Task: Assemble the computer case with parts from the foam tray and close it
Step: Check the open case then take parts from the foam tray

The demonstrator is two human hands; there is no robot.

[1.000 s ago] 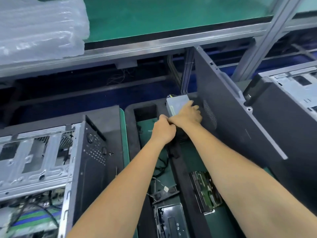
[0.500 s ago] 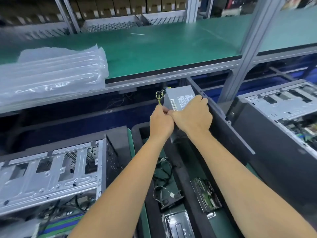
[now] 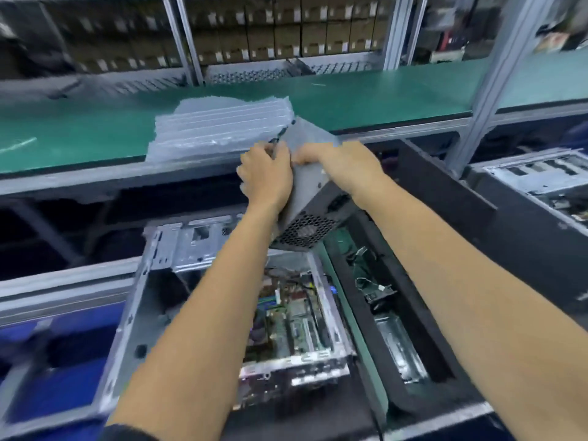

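left hand (image 3: 265, 178) hides part of the blurred power supply (image 3: 313, 186).

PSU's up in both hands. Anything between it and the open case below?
Nothing visible. The grey metal power supply box, held by the left hand and right hand, hangs over the far end of the open silver computer case. Only the left forearm crosses the opening.
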